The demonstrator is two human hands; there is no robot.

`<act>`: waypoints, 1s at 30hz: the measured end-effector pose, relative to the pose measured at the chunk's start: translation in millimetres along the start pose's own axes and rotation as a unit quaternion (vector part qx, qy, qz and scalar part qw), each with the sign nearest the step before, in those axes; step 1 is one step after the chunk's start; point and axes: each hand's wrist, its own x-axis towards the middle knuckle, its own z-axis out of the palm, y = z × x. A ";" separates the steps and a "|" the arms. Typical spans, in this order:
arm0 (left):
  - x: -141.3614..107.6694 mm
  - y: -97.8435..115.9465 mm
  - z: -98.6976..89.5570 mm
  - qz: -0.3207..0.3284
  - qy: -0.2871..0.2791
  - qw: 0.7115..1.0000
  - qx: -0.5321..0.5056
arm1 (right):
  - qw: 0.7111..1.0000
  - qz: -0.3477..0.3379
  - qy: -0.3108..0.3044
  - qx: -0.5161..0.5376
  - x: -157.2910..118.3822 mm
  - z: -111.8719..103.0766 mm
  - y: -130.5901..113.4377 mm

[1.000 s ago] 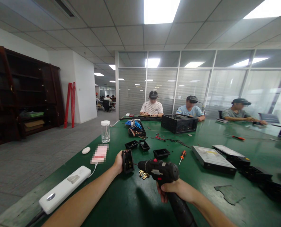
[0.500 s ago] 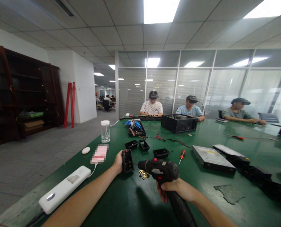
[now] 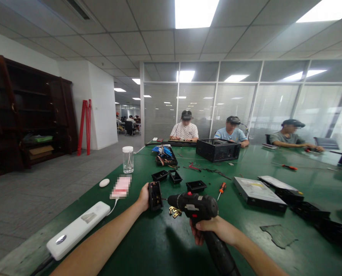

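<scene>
My left hand (image 3: 143,197) is closed around a small black rectangular plastic box (image 3: 155,196), its open side turned to the right. Inside the box a few brass-coloured bits show faintly. My right hand (image 3: 207,229) grips a black cordless drill (image 3: 192,206) by its handle. The drill's bit points left and reaches the box's open side; whether its tip touches a screw cannot be made out. Below the bit lies a small heap of brass-coloured metal pieces (image 3: 175,212). Similar black boxes (image 3: 196,186) sit on the green table just beyond my hands.
An orange-handled screwdriver (image 3: 222,188) and a disc drive (image 3: 260,194) lie to the right. Leftward are a white power strip (image 3: 78,230), a clear jar (image 3: 128,160) and a pink blurred item (image 3: 121,187). A black metal case (image 3: 217,149) stands farther back. Several people sit around the table.
My hands, the box and the drill stay almost exactly where they were. Across the table at the far right, a co-worker's hands have shifted slightly.
</scene>
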 end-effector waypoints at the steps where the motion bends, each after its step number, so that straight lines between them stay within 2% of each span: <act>1: 0.2 -0.2 -0.2 0.000 0.001 1.000 0.000 | 1.000 0.000 -0.002 0.000 0.2 -0.3 0.5; 11: 1.9 -1.5 -1.9 0.007 -0.004 1.000 0.004 | 1.000 -0.013 0.002 0.024 -0.1 2.2 0.8; 17: 3.1 -1.2 -3.2 0.009 -0.010 1.000 0.013 | 1.000 -0.019 -0.016 -0.008 -0.4 3.5 -0.6; 23: 2.7 -1.2 -3.0 0.008 -0.015 1.000 0.024 | 0.996 -0.075 -0.011 0.041 0.4 5.1 -1.7; 30: 3.2 -1.0 -2.7 0.007 -0.009 1.000 0.018 | 0.994 -0.073 -0.025 0.077 3.9 2.0 -2.3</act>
